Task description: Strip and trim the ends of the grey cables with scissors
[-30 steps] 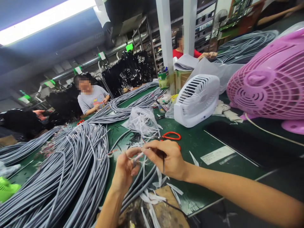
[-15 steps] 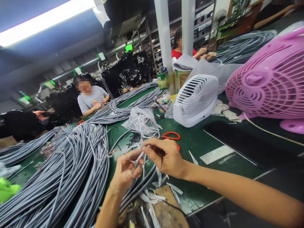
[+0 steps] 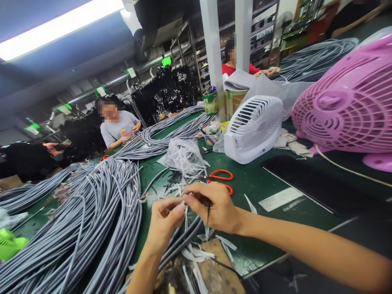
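My left hand [image 3: 165, 222] and my right hand [image 3: 212, 206] meet over the green table [image 3: 263, 185], fingertips pinched together on the end of a grey cable [image 3: 180, 239]. The cable runs down towards me between my forearms. A thin black strand [image 3: 208, 212] hangs from my right hand's fingers. White paper strips [image 3: 199, 255] lie under my hands. Red-handled scissors [image 3: 221, 178] lie on the table just beyond my right hand.
A big heap of grey cables [image 3: 85, 220] fills the left. A crumpled clear bag [image 3: 183, 157], a white fan [image 3: 252, 128] and a pink fan [image 3: 349, 102] stand beyond. Two seated people [image 3: 118, 124] work at the far side. A green tin [image 3: 210, 102] stands by a pillar.
My hands have closed in on each other, and the cable end between the fingertips has become shorter. The scissors' second handle now shows past my right hand.
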A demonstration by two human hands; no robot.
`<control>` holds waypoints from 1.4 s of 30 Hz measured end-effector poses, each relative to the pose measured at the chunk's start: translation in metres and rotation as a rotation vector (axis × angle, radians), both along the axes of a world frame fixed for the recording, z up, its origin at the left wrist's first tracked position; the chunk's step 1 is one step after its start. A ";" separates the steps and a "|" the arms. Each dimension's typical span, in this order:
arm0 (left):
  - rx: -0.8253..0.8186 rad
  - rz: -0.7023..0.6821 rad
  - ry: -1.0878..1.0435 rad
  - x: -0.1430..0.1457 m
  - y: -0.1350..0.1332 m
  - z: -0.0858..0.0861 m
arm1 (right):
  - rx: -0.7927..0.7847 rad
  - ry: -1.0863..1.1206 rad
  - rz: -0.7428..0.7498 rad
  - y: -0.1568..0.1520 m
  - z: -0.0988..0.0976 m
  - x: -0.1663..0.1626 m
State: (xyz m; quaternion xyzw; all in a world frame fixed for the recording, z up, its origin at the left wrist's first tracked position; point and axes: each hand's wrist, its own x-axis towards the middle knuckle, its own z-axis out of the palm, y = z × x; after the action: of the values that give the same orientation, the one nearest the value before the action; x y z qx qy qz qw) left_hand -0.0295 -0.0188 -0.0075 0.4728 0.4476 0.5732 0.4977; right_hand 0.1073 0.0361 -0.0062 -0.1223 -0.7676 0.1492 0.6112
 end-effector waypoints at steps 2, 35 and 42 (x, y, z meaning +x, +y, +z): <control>0.007 0.067 0.058 0.000 0.000 0.000 | 0.018 -0.004 -0.004 -0.001 0.000 -0.001; 0.553 0.347 0.804 0.003 -0.010 0.008 | -0.935 -0.109 0.624 0.016 -0.003 -0.016; 0.432 0.473 0.873 0.000 -0.011 0.009 | -0.564 -0.062 0.415 0.000 -0.007 -0.014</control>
State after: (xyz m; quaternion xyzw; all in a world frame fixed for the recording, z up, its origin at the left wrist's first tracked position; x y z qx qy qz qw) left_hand -0.0293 -0.0294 0.0016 0.6448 0.5788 0.4990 0.0141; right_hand 0.0936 0.0363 -0.0133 -0.1321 -0.7229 0.4725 0.4865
